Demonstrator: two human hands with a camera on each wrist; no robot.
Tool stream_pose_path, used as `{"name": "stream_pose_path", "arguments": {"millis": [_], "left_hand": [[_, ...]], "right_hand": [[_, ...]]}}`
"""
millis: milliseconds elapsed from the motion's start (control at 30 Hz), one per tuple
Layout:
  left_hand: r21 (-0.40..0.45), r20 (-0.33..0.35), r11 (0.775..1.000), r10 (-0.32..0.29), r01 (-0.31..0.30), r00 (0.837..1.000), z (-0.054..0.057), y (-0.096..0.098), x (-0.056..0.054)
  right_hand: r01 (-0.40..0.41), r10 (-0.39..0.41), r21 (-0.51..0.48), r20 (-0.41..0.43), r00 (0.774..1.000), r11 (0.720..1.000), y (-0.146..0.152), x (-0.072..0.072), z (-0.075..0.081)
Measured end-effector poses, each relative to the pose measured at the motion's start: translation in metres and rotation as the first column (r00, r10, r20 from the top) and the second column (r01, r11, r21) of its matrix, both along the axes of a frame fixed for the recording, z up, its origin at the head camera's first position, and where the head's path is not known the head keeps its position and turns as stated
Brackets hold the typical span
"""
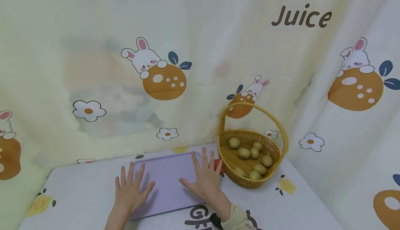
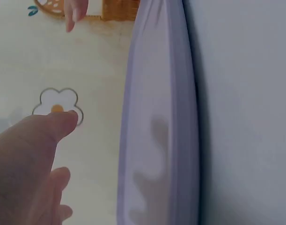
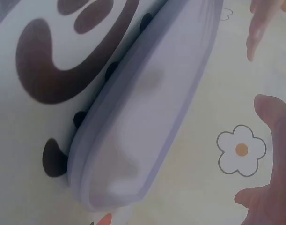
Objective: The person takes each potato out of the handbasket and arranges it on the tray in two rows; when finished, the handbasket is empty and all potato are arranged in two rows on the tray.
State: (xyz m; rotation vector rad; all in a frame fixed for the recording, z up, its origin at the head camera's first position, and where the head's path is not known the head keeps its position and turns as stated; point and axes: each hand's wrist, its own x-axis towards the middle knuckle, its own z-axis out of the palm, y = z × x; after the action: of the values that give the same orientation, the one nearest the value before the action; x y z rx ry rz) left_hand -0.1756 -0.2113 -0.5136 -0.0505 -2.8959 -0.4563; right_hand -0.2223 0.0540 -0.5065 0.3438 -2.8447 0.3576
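A shallow lavender tray [image 1: 170, 179] lies on the table. Over its left side the left hand [image 1: 129, 192] is held with fingers spread, and the right hand [image 1: 204, 179] is spread likewise over its right side. Neither holds anything. Both wrist views show a gap between hand and tray; the left wrist view has the tray [image 2: 150, 117] beside the left hand [image 2: 28, 159], with finger shadows on it. In the right wrist view the tray [image 3: 147, 103] lies left of the right hand [image 3: 274, 164].
A yellow wicker basket [image 1: 229, 165] with a tall handle stands right of the tray. Inside lie several round, greenish-brown fruits or potatoes [image 1: 243, 153]. A printed curtain [image 1: 206, 25] hangs behind the table and along its sides. The white tablecloth [image 1: 78, 192] carries printed flowers and lettering.
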Motion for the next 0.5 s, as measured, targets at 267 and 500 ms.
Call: {"name": "stream_pose_path", "arguments": {"millis": [267,500], "left_hand": [[0.038,-0.026,0.999,0.017,-0.016,1.000,-0.012,-0.014,0.000],[0.061,-0.087,0.998,0.038,-0.032,0.995,-0.025,-0.028,-0.001]], "right_hand": [[0.028,-0.027,0.031,-0.023,0.999,0.999,0.015,-0.005,0.003],[0.035,-0.035,0.003,-0.037,0.999,0.999,0.024,-0.007,0.011]]}}
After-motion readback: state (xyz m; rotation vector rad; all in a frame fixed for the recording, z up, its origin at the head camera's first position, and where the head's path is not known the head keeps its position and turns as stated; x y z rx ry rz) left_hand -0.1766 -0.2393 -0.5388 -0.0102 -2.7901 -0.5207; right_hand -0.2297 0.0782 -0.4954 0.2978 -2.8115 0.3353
